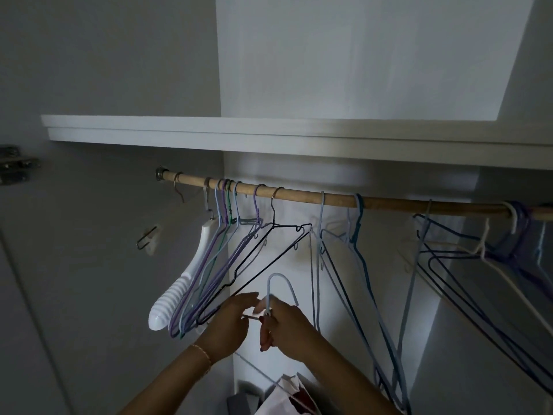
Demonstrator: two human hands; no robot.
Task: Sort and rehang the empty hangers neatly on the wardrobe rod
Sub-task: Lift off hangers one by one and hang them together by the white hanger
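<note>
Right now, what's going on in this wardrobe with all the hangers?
A person holds a pale blue wire hanger below the wooden wardrobe rod, hook pointing up and not yet on the rod. The right hand grips its neck; the left hand has its fingers at the same spot. A thick white plastic hanger and a bunch of wire hangers hang at the rod's left end, with more spread to the right.

a: the wooden rod (299, 197) runs off the right edge, so its far end can't be seen.
b: and the light blue hanger (279, 290)?
a: only its hook shows; its neck is covered by the right hand (287, 324), the body lost in the dark below.
b: the bag (287, 395) at the bottom?
a: cut off by the lower edge, contents unreadable.
</note>
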